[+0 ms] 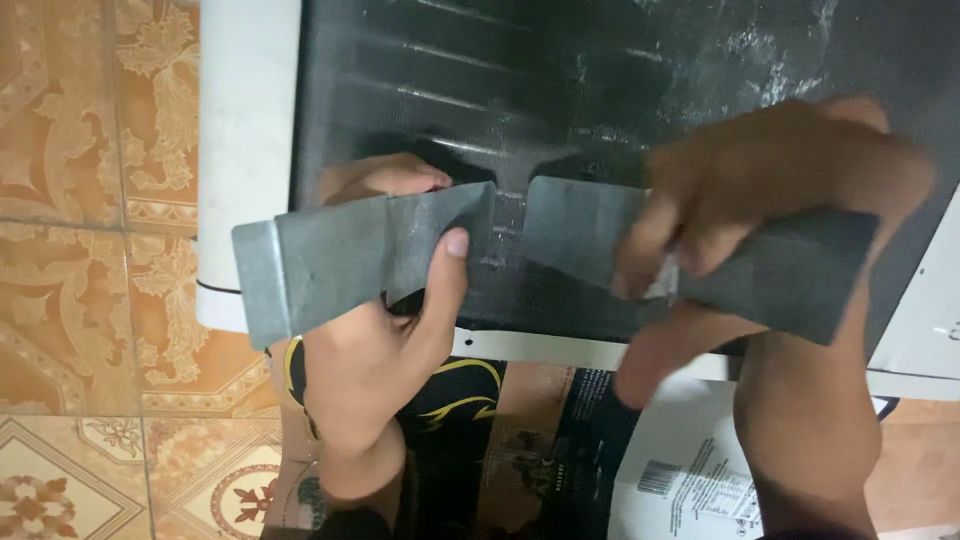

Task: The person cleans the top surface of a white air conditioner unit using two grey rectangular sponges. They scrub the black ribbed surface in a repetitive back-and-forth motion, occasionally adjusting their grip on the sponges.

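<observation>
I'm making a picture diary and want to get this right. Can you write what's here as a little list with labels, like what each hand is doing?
Left hand: left hand grips the left grey strip, thumb pressed on its front.
Right hand: right hand, blurred, grips the right grey strip.
Strips: two flat dark grey pieces with a gap between them in the middle.
Behind: a dusty black panel with a white frame.
Below: printed black cardboard and white sheet.
Floor: orange patterned tiles.
</observation>
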